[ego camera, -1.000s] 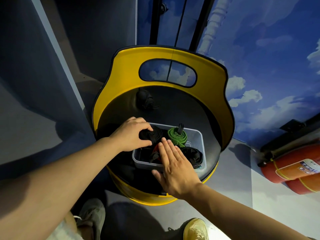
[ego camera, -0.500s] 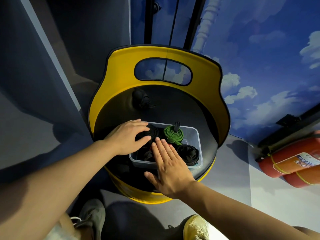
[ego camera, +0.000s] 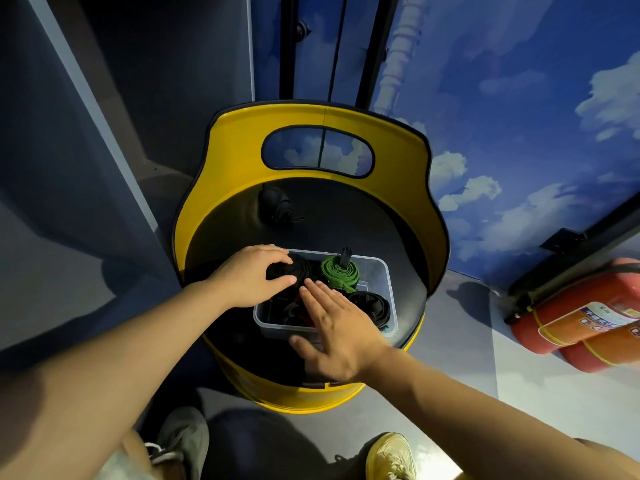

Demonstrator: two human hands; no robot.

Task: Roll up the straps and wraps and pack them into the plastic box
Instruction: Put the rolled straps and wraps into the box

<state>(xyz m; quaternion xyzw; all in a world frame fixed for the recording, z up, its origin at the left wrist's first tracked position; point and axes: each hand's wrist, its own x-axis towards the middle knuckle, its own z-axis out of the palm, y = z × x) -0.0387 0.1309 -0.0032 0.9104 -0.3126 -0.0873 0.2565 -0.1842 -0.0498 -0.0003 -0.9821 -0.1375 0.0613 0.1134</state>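
From the head camera, a clear plastic box (ego camera: 375, 271) sits on the black round seat (ego camera: 346, 216) of a yellow barrel chair (ego camera: 429, 216), towards the seat's near edge. The left hand (ego camera: 254, 278) reaches in over the box's far left corner, its fingers (ego camera: 277, 259) and thumb curled round a black rolled strap (ego camera: 298, 270) that sits in that corner. Just beside that roll, to its right, a green rolled strap (ego camera: 337, 273) stands on its side in the far part of the box, with a small black end (ego camera: 345, 255) sticking up behind it. The right hand (ego camera: 341, 336) lies flat over the near middle of the box, fingers straight and together, gripping nothing (whether the palm actually touches what lies beneath cannot be told). Under its fingertips, dark wraps with a bit of red (ego camera: 299, 301) show. Another black rolled wrap (ego camera: 372, 306) lies in the box's near right corner.

At the back of the seat, well apart from the box, a loose black strap (ego camera: 277, 207) lies bunched up. A red fire extinguisher (ego camera: 575, 317) lies on the floor to the right, against a wall painted with clouds (ego camera: 519, 116). Two shoes (ego camera: 180, 441) show at the bottom edge.
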